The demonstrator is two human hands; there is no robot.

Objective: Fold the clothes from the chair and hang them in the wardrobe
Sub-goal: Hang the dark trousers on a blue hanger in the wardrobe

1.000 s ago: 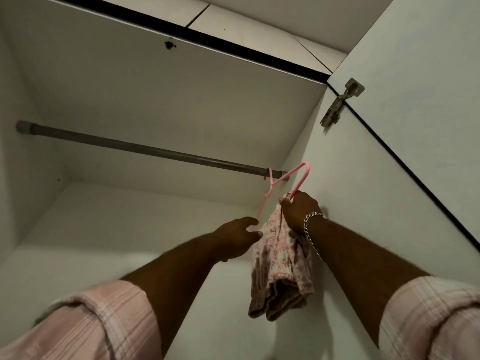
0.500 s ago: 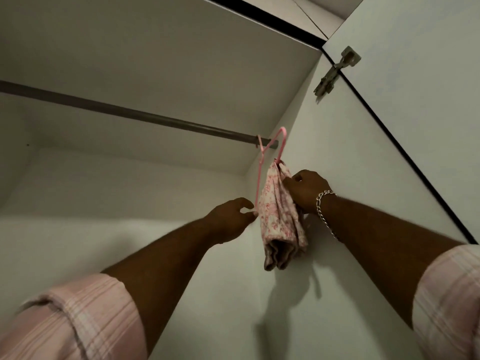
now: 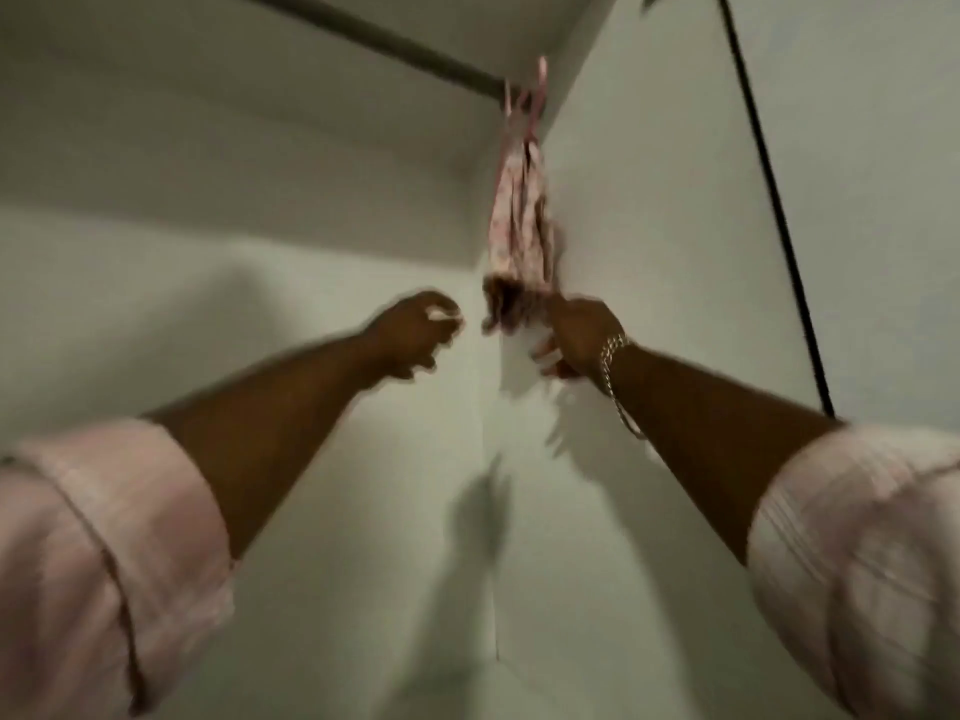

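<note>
Since the floral garment (image 3: 521, 220) hangs limp and light, both hands' blurred fingers look loosely curled, gripping nothing I can tell.

I see one head-worn view only, tilted steeply upward into the wardrobe's inner corner (image 3: 483, 262), close at arm's length, my left hand (image 3: 415, 332) and right hand (image 3: 579, 337) reaching up mid-frame, hanging rail (image 3: 395, 41) at top edge, picture motion-blurred
</note>
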